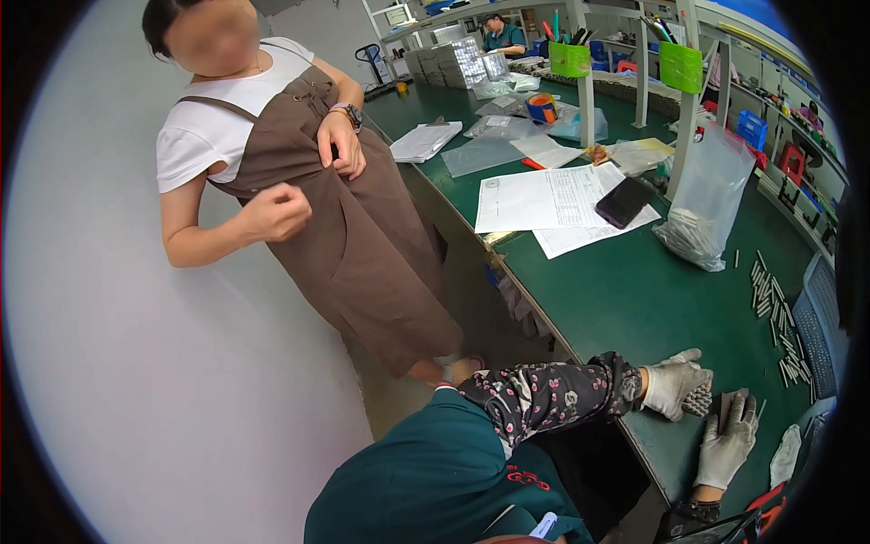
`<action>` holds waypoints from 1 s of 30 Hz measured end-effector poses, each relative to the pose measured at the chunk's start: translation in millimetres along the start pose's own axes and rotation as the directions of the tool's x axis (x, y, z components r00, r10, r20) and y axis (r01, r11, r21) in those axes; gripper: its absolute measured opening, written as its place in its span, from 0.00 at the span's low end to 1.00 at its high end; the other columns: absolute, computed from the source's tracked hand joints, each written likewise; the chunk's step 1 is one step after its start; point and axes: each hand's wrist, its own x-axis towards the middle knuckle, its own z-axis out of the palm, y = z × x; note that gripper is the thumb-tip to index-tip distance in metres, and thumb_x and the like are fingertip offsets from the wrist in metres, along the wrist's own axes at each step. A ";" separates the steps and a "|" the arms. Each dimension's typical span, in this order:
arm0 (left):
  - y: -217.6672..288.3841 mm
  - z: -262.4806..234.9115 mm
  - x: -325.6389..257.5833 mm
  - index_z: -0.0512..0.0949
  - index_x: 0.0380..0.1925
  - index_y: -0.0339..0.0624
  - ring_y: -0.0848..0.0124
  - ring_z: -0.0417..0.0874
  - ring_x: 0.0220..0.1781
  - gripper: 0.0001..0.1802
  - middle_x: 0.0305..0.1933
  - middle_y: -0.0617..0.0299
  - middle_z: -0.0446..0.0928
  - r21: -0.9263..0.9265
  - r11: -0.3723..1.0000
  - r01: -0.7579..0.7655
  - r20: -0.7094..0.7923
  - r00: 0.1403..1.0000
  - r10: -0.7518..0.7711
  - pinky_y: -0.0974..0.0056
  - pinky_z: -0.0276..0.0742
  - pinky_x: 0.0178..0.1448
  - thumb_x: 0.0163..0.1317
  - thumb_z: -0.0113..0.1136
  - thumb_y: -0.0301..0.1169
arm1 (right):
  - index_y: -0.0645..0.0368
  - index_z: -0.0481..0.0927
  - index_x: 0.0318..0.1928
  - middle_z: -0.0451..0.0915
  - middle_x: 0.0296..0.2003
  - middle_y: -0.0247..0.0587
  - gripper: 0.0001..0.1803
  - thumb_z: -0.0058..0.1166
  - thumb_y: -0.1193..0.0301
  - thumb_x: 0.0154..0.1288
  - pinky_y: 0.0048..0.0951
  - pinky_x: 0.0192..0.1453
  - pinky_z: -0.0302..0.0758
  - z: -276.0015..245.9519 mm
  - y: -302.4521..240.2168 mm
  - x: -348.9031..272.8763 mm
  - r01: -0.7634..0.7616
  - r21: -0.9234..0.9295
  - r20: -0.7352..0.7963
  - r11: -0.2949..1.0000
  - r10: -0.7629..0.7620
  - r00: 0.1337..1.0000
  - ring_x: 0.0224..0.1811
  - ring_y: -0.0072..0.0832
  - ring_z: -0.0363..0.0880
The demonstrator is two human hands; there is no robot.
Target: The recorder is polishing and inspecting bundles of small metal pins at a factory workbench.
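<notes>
My left hand [672, 386], in a whitish work glove, is closed around a bundle of short metal pins [696, 401], their round ends packed together. Just nearer and to the right, my gloved right hand [728, 446] has its fingers fairly straight along a small flat grey-brown piece [724, 410], which appears to sit between thumb and fingers. That piece is close to the bundle; whether they touch cannot be made out. Many loose metal pins [773, 304] lie scattered on the green table beyond my hands, and one lies beside my right fingertips.
Blue baskets [820, 304] line the right edge. A clear bag of pins [693, 222] stands by a post. Printed sheets [530, 199] and a black phone [624, 201] lie farther back. A person in a brown dress [335, 227] stands left of the green table [580, 290].
</notes>
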 end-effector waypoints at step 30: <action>2.7 -6.2 -0.8 0.69 0.41 0.34 0.56 0.72 0.51 0.31 0.37 0.49 0.74 0.006 0.999 0.038 0.048 0.998 -0.038 0.55 0.39 0.72 0.33 0.64 0.36 | 0.67 0.68 0.53 0.64 0.57 0.57 0.28 0.53 0.70 0.50 0.44 0.59 0.62 -2.5 -4.1 0.5 -0.002 0.004 -0.006 1.000 0.002 1.000 0.57 0.51 0.63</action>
